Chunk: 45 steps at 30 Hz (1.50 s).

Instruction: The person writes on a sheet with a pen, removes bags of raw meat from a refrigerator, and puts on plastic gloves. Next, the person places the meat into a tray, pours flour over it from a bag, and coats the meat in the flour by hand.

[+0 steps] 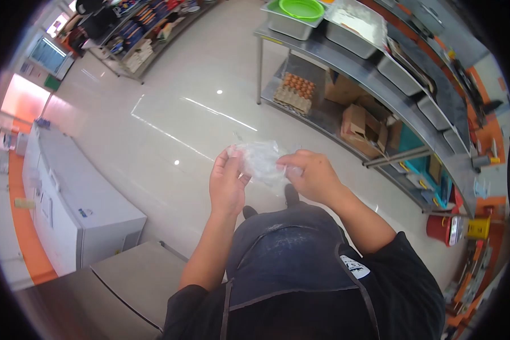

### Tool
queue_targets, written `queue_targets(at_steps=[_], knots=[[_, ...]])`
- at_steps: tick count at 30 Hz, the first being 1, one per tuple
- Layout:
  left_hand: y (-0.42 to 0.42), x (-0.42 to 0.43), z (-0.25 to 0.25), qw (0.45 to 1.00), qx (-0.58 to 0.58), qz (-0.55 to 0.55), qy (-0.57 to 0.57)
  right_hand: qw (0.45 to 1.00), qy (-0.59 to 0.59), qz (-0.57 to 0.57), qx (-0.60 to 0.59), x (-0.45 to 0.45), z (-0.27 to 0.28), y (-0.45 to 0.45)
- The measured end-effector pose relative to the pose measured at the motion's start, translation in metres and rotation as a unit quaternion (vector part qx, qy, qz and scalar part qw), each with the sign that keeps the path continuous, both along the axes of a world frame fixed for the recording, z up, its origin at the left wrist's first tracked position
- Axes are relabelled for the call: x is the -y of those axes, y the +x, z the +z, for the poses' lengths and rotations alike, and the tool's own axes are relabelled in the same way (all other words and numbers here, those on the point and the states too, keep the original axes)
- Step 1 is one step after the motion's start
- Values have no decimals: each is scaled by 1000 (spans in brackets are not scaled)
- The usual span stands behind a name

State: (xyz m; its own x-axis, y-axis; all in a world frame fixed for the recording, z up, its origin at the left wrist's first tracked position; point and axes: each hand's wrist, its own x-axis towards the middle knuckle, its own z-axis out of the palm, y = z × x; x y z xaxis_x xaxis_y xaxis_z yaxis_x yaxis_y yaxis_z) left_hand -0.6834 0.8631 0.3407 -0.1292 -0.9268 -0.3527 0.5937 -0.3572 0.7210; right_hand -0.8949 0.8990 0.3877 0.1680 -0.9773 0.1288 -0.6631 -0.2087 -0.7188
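Observation:
A crumpled, clear plastic bag point(262, 161) is stretched between my two hands, above the floor and in front of my dark apron. My left hand point(229, 178) pinches its left side between thumb and fingers. On the right side, my right hand point(309, 174) grips the bag with the thumb and index finger, the other fingers curled. Whether anything is inside the bag cannot be made out.
A steel table point(368, 67) with metal trays curves along the right, with egg trays point(296, 90) and cardboard boxes point(364, 129) on its lower shelf. A white chest freezer point(90, 198) stands left. A red bucket point(443, 228) is at right.

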Motion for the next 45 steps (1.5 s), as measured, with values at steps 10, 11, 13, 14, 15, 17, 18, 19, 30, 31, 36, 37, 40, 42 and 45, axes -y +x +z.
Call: queue_targets(at_steps=[10,11,13,14,15,17,18,19,30,31,36,37,40,42,45], knots=[[-45,-16,15,737,456,134,-480,960,-242,114,79,37,-12,-22],[-51,-13,12,708,464,166,-505,949,-277,134,77,42,-13,-27],[-63,-6,5,682,467,208,-523,921,-345,168,75,54,-11,-41],[-68,-4,4,668,468,227,-533,914,-352,185,79,59,-11,-48],[-70,-3,4,662,467,230,-540,907,-360,202,83,64,-11,-55],[-73,-1,5,649,466,234,-554,895,-366,234,95,75,-14,-67],[-78,1,4,649,461,244,-554,891,-364,251,101,80,-16,-73],[-84,3,3,649,455,254,-554,887,-361,267,107,84,-18,-78],[-128,37,15,976,8,215,-43,838,-375,372,137,139,-32,-101],[-124,41,6,977,-77,192,-48,834,-381,375,137,147,-32,-99],[-98,81,-23,910,-377,66,-158,824,-373,406,130,194,-33,-73],[-89,91,-27,902,-396,46,-167,824,-371,409,129,205,-35,-65],[-59,131,-35,871,-444,17,-211,836,-342,410,128,241,-40,-34],[-46,163,-29,843,-471,46,-256,843,-330,406,125,267,-41,-9],[-17,210,-12,897,-331,80,-283,847,-327,403,113,311,-32,27]])
